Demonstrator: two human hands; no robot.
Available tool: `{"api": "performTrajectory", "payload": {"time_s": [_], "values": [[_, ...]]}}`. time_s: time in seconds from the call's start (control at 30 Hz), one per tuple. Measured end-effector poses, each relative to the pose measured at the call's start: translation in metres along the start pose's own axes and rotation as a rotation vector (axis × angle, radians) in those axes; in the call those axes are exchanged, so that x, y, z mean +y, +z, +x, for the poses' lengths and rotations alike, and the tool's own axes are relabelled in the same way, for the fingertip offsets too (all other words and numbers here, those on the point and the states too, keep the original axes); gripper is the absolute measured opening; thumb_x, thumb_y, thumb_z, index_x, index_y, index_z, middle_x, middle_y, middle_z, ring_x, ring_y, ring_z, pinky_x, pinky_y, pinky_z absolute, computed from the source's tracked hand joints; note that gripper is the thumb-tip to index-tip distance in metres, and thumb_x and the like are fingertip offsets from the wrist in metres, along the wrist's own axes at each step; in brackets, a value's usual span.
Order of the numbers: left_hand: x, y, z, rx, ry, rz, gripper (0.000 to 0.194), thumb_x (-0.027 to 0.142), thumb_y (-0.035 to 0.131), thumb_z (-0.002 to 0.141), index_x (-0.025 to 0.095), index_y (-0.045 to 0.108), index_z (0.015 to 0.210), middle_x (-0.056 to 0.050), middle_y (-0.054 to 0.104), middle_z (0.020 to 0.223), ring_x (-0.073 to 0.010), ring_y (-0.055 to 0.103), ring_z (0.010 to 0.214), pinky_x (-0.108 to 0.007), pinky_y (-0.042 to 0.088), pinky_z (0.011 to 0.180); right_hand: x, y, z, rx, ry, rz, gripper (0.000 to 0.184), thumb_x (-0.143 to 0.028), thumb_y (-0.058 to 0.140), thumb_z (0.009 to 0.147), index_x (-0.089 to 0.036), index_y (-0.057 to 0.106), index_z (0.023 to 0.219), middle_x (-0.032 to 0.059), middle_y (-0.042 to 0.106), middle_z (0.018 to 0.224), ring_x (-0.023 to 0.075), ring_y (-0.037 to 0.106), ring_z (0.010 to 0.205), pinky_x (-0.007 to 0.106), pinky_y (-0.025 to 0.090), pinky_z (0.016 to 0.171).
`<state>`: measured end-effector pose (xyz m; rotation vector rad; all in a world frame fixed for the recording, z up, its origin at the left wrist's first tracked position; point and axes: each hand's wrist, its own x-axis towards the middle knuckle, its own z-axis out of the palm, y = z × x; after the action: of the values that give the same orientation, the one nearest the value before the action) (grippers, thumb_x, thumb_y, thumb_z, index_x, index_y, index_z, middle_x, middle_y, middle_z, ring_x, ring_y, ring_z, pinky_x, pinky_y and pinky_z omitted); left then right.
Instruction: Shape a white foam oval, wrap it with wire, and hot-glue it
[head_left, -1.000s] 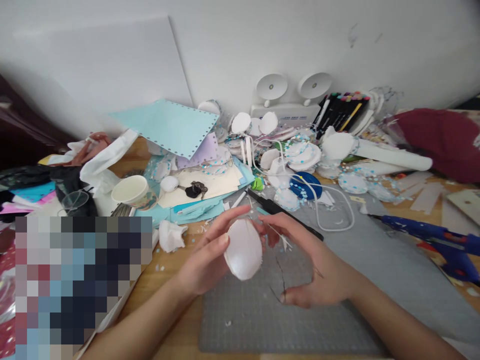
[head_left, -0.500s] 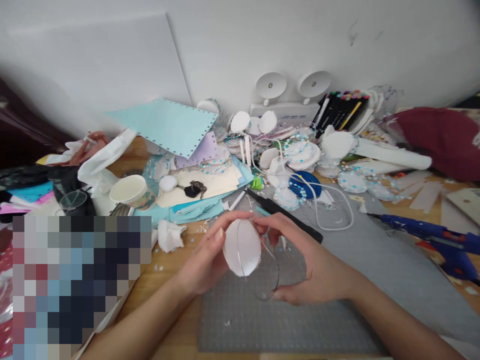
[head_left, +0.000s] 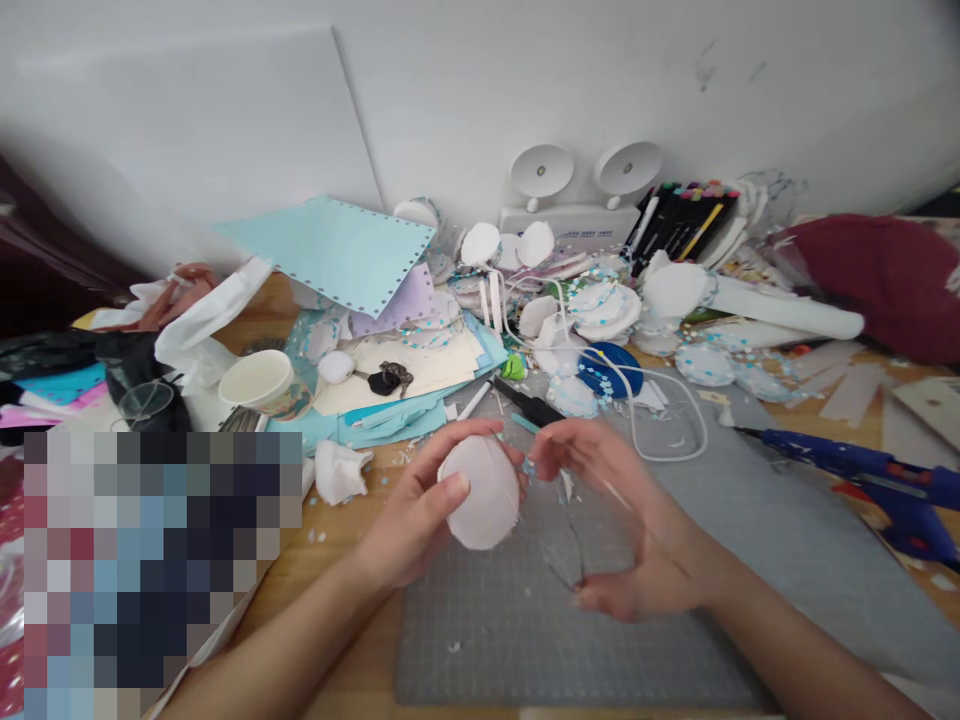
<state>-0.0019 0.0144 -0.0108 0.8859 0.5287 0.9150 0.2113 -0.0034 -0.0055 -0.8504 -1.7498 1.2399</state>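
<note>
White dome (head_left: pixel 481 492) in left hand (head_left: pixel 409 525), long axis upright, convex side facing camera

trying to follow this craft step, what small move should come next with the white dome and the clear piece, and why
Probably bring the clear half shell in the right hand leftward onto the white dome. The left hand holds the dome up over the grey cutting mat, and the clear piece sits just beside it, apart, its rim turned toward it. That reading is uncertain, since the clear piece is blurred.
</note>
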Motion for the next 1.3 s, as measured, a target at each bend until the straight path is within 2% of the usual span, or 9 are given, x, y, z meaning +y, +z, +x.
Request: {"api": "performTrajectory", "payload": {"time_s": [0.13,0.23,0.37,0.47,0.53,0.6,0.83,1.13,1.3], "values": [[-0.002,0.0,0.002,-0.018,-0.047,-0.09,0.055,0.052,0.063,0.077,0.022,0.052,0.122,-0.011,0.062,0.108,-0.026,0.063,0.09,-0.034,0.05,0.075,0.006,0.001,0.007,0.073,-0.05,0.343,0.079,-0.055,0.08,0.056,-0.026,0.045,0.122,0.0069,0.05,0.105,0.0215,0.051,0.088,0.037,0.043,0.079],[-0.002,0.001,0.003,-0.019,-0.071,-0.119,0.052,0.053,0.061,0.079,0.021,0.053,0.12,-0.011,0.063,0.105,-0.025,0.064,0.088,-0.032,0.05,0.073,0.016,0.003,0.013,0.082,-0.063,0.525,0.079,-0.061,0.079,0.052,-0.027,0.051,0.117,0.004,0.053,0.093,0.0176,0.051,0.074,0.032,0.043,0.066],[-0.002,0.002,0.003,0.002,-0.101,-0.141,0.047,0.052,0.06,0.081,0.02,0.056,0.115,-0.01,0.065,0.1,-0.024,0.065,0.085,-0.03,0.051,0.071,0.021,0.006,0.016,0.064,-0.015,0.571,0.077,-0.064,0.078,0.049,-0.031,0.053,0.113,0.0044,0.058,0.096,0.0169,0.052,0.069,0.032,0.042,0.062],[-0.001,0.002,0.004,0.004,-0.104,-0.165,0.048,0.055,0.057,0.081,0.019,0.057,0.112,-0.011,0.064,0.101,-0.0245,0.065,0.085,-0.031,0.051,0.072,0.014,0.007,0.016,0.187,0.01,0.546,0.073,-0.064,0.079,0.049,-0.03,0.055,0.109,0.0057,0.059,0.098,0.0178,0.051,0.067,0.033,0.042,0.06],[-0.002,0.002,0.004,0.003,-0.107,-0.182,0.051,0.059,0.054,0.081,0.017,0.058,0.111,-0.011,0.064,0.101,-0.0242,0.065,0.084,-0.032,0.051,0.073,0.009,0.007,0.017,0.298,0.02,0.531,0.068,-0.063,0.077,0.052,-0.03,0.056,0.107,0.0059,0.059,0.097,0.018,0.05,0.067,0.034,0.042,0.061],[-0.002,0.003,0.004,0.002,-0.112,-0.194,0.056,0.063,0.049,0.081,0.016,0.058,0.111,-0.011,0.064,0.1,-0.0232,0.065,0.083,-0.031,0.051,0.073,0.007,0.008,0.017,0.35,0.001,0.527,0.065,-0.064,0.075,0.055,-0.029,0.057,0.107,0.0061,0.059,0.098,0.0181,0.049,0.068,0.035,0.042,0.062],[-0.004,0.001,0.005,0.014,-0.08,-0.186,0.057,0.066,0.048,0.08,0.02,0.056,0.114,-0.009,0.065,0.098,-0.0226,0.066,0.082,-0.03,0.051,0.072,0.023,0.014,0.014,0.16,-0.087,0.516,0.074,-0.064,0.074,0.059,-0.03,0.051,0.12,0.0079,0.058,0.104,0.0208,0.053,0.078,0.036,0.043,0.069],[-0.005,-0.001,0.003,0.013,-0.054,-0.186,0.057,0.064,0.054,0.078,0.022,0.057,0.116,-0.008,0.064,0.098,-0.0223,0.066,0.084,-0.03,0.053,0.071,0.02,0.014,0.005,0.086,-0.042,0.299,0.077,-0.058,0.073,0.065,-0.029,0.04,0.129,0.0079,0.051,0.109,0.023,0.05,0.09,0.038,0.041,0.078],[-0.003,0.001,0.003,0.041,-0.06,-0.194,0.057,0.063,0.055,0.077,0.02,0.058,0.115,-0.008,0.065,0.097,-0.021,0.065,0.081,-0.029,0.053,0.07,0.018,0.014,0.004,0.04,-0.019,0.264,0.076,-0.054,0.074,0.066,-0.029,0.038,0.129,0.0064,0.049,0.107,0.023,0.049,0.093,0.037,0.04,0.081]]}}
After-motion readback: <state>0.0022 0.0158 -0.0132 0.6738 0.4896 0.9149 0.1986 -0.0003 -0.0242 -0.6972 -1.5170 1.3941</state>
